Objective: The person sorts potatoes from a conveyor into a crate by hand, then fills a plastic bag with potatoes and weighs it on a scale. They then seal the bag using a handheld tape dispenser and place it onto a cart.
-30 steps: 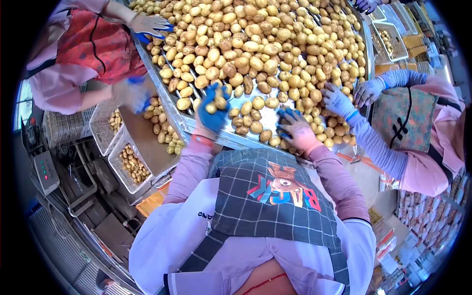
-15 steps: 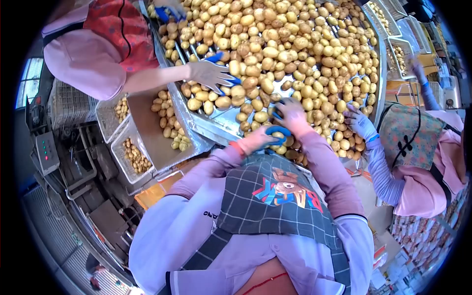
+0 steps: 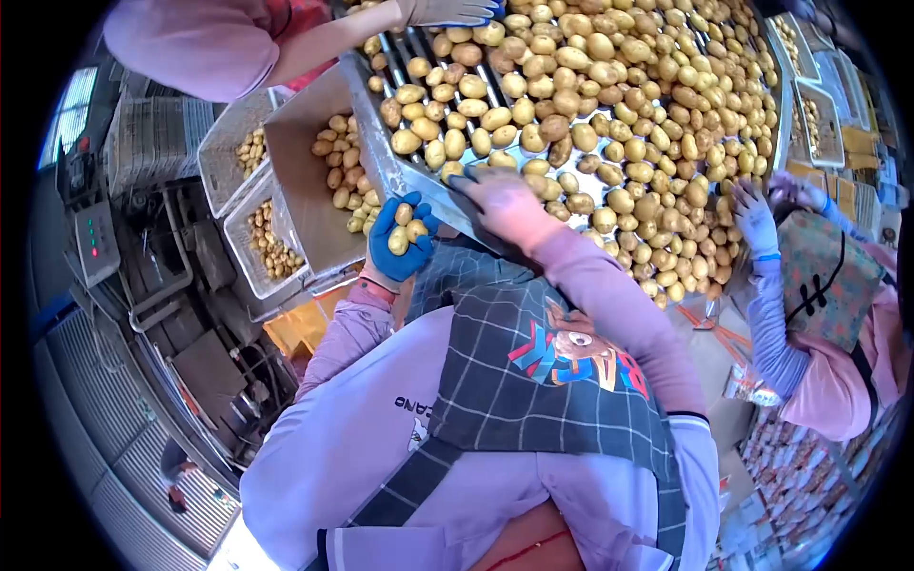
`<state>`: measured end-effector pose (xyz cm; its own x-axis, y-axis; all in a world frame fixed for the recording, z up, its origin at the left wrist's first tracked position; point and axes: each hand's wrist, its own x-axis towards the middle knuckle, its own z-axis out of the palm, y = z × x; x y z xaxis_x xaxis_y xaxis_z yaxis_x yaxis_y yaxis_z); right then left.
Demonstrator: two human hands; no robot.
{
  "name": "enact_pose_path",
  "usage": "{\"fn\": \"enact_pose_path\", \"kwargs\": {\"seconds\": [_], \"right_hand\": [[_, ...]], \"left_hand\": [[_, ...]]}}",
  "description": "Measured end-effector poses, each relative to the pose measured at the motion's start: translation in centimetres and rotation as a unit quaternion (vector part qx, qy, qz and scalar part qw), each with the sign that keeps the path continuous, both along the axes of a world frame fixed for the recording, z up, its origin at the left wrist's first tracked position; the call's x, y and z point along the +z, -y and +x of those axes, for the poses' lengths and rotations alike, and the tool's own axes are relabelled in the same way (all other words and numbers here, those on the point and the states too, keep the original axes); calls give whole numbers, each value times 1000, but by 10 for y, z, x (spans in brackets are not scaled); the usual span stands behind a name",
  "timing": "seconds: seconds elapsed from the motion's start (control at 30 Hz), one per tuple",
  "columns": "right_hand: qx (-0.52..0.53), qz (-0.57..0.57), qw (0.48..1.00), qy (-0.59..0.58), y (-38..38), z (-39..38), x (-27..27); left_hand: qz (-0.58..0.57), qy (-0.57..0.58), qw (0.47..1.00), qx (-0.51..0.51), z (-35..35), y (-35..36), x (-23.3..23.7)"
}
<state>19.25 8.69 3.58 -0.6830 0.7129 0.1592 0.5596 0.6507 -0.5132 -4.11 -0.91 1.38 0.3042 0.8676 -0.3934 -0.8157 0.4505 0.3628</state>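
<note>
My left hand (image 3: 400,240), in a blue-palmed glove, is turned palm up at the table's left front corner with its fingers curled round a few small potatoes (image 3: 407,228). Beside it, a large bin (image 3: 281,143) holds more potatoes. My right hand (image 3: 503,202), also gloved, reaches palm down over the front rim of the metal sorting table (image 3: 381,162). Its fingers point left, stretched out close to the nearest potatoes (image 3: 535,167); the underside of that hand is hidden. A thick layer of potatoes (image 3: 647,114) covers much of the table.
A co-worker's gloved hand (image 3: 447,11) is over the table at upper left. Another co-worker's hands (image 3: 757,219) are at the right edge. Two white crates (image 3: 262,276) with small potatoes stand left of the bin. More crates (image 3: 817,124) line the far right.
My left hand has moved left off the table and turned up, showing potatoes in it. My right hand has shifted left to the table's front rim. The co-worker's hand at left has drawn upward.
</note>
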Motion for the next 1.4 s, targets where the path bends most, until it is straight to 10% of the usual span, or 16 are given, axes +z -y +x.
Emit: {"fn": "enact_pose_path", "kwargs": {"seconds": [0.03,0.27,0.33,0.4,0.43,0.53,0.6,0.7,0.77,1.0,1.03,1.1,1.13,1.2,1.33,1.4], "right_hand": [[15,-54,995,77,-5,-20,-15],[94,-158,969,163,-61,-61,-24],[46,-193,962,190,-64,-73,3],[17,-264,964,11,-57,-88,22],[74,-393,913,-74,-55,-101,36],[-14,-260,957,-126,-35,-152,6],[-78,-89,991,-61,-20,-141,-13],[4,-29,999,12,18,-63,-46],[59,22,995,80,45,16,-25],[-191,24,956,222,43,183,-39],[-286,57,933,211,44,175,-37],[-374,-65,912,153,53,157,-69],[-352,-188,909,119,63,144,-65],[-274,-35,945,175,110,134,-30],[-315,-53,933,168,153,195,-37],[-360,-67,924,109,158,205,-38]], "left_hand": [[-3,181,984,7,-4,4,1],[-2,96,970,225,-124,177,-21],[-98,-409,891,171,-146,252,-59],[-540,-325,751,195,-138,257,-32],[-392,-385,810,207,-165,330,-120],[-482,-721,481,130,-110,257,-93],[-310,-841,423,135,-82,205,-78],[-45,-805,550,217,-44,109,-25],[43,-828,537,154,-25,57,2],[242,-908,342,-10,56,-110,-33],[164,-912,308,-214,94,-109,6],[297,-877,255,-278,148,-83,-4],[320,-853,300,-284,170,-64,3],[380,-788,330,-355,185,-47,15],[380,-566,683,-262,130,-77,14],[298,-677,660,-131,95,-110,29]]}}
